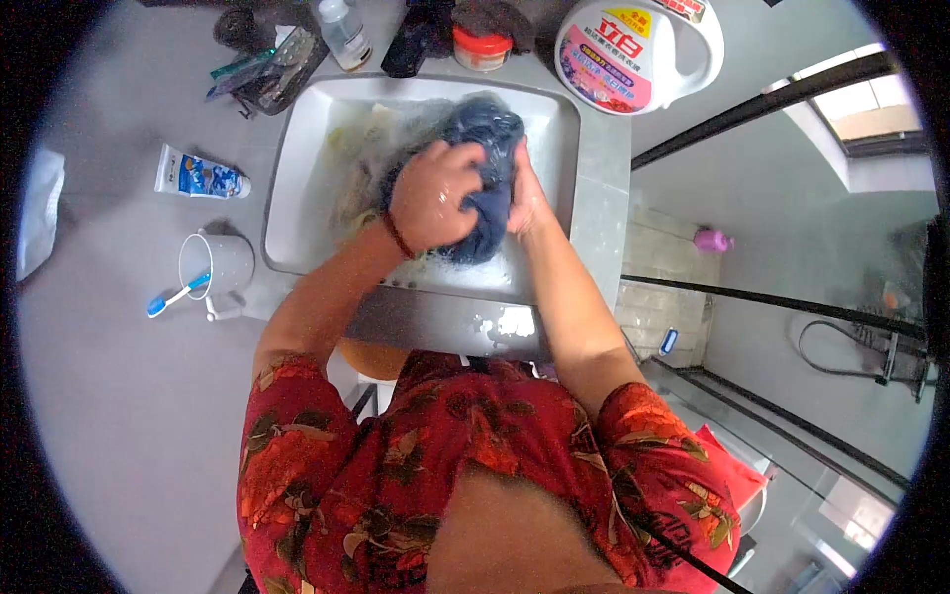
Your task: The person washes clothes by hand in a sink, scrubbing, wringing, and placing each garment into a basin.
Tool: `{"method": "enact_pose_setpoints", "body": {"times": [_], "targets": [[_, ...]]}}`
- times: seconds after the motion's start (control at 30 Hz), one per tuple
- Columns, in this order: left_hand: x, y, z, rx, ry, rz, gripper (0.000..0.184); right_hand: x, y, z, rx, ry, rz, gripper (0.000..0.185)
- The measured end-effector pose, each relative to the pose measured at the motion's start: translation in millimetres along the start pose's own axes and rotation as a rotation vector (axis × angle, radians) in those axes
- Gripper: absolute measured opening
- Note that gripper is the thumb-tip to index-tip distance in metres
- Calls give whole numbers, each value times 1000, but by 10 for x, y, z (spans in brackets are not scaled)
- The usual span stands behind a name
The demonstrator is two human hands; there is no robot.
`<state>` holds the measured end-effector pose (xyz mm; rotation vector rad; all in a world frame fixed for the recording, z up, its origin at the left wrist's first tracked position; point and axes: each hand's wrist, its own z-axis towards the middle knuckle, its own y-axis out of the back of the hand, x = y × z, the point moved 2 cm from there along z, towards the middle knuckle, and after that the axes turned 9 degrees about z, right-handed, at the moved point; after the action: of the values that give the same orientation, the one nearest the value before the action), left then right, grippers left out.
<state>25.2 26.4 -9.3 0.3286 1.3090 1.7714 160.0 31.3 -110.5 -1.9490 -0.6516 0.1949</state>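
Observation:
A wet, dark blue cloth garment point(485, 223) is bunched up over a white rectangular sink point(280, 213). My left hand point(435, 193), with a thin dark band at the wrist, presses onto it from the left with curled, wet fingers. On the other side, my right hand point(529, 190) grips the garment's right edge, its fingers partly hidden by the cloth. Beneath and left of the bundle lies a pale, yellowish-green wet mass point(351, 163) that I cannot make out clearly.
Behind the sink stand a white detergent jug point(614, 59), a red-labelled jar point(482, 48) and a clear bottle point(344, 35). Left are a toothpaste tube point(201, 174) and a white mug point(230, 259) with a toothbrush point(178, 295). A black-framed glass partition point(772, 292) is at right.

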Motion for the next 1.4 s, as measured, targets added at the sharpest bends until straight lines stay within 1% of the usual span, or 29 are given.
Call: {"method": "enact_pose_setpoints", "body": {"times": [0.07, 0.13, 0.2, 0.3, 0.4, 0.43, 0.5, 0.53, 0.57, 0.6, 0.63, 0.67, 0.7, 0.73, 0.77, 0.8, 0.87, 0.9, 0.93, 0.97, 1.0, 1.03, 1.07, 1.1, 1.2, 1.27, 1.33, 1.37, 1.4], "targets": [[-173, -40, -10, 30, -118, 30, 15, -37, 13, 5, 100, 23, 74, 73], [-309, -97, -19, 29, -180, 21, 17, -88, 54, -95, -139, 192, -107, 61], [-316, -219, -13, 84, -178, 65, 21, -42, 169, -25, -175, 230, -125, 53], [-110, -337, 56, -105, -6, 130, 27, 18, 104, 80, -188, 235, -145, 45], [364, -480, 5, -147, 268, 66, 31, 25, -65, 44, -149, 215, -106, 36], [473, -511, -71, -147, 265, 64, 31, 1, -134, -2, -150, 239, -170, 35], [672, -484, -217, -50, 383, -45, 41, -28, -216, -73, -154, 262, -238, 35], [736, -454, -284, -47, 384, -45, 41, -26, -254, -109, -135, 354, -368, 32], [784, -416, -347, -46, 421, -59, 48, -20, -271, -129, -116, 445, -499, 29], [825, -383, -404, -44, 457, -73, 54, -9, -223, -118, -119, 444, -495, 29], [859, -346, -454, -74, 483, -132, 68, 38, -144, -112, -235, 520, -749, 25], [965, -332, -505, -70, 484, -132, 68, 78, -101, -117, -350, 592, -1003, 22], [1120, -352, -563, 23, 661, -466, 71, 93, -172, -172, -350, 588, -1000, 22], [1218, -406, -625, 119, 832, -804, 73, 121, -253, -258, -559, 547, -1438, 26], [1124, -282, -561, 90, 772, -767, 68, 130, -311, -319, -771, 477, -1876, 33], [1094, -324, -526, 92, 772, -769, 68, 100, -295, -313, -774, 475, -1876, 33], [999, -398, -428, 120, 515, -40, 59, 52, -346, -330, -768, 1076, -1907, 53], [906, -478, -379, 116, 516, -45, 59, 75, -402, -318, -659, 861, -1929, 68], [782, -580, -336, 202, 542, 35, 56, 75, -397, -276, -660, 861, -1936, 68], [692, -678, -293, 286, 567, 115, 55, 56, -358, -182, -651, 700, -2059, 66], [639, -762, -266, 284, 571, 112, 55, 35, -320, -97, -638, 527, -2173, 65], [602, -847, -248, 307, 569, 185, 54, 39, -294, -35, -648, 439, -2218, 60], [579, -884, -240, 332, 570, 260, 53, 42, -289, 3, -644, 433, -2222, 60], [604, -892, -216, 386, 588, 221, 50, 33, -275, 39, -644, 372, -2271, 58], [716, -1019, -248, 339, 554, 222, 55, 51, -280, 157, -618, 251, -2345, 54], [794, -1066, -254, 400, 580, 173, 51, 28, -284, 256, -590, 188, -2367, 51], [810, -1069, -206, 484, 649, 216, 36, 24, -289, 341, -645, 226, -2350, 47], [815, -1105, -168, 484, 649, 216, 36, 57, -272, 409, -645, 226, -2349, 47], [852, -1124, -145, 375, 867, 114, 32, 105, -235, 489, -637, 201, -2319, 48]]}}
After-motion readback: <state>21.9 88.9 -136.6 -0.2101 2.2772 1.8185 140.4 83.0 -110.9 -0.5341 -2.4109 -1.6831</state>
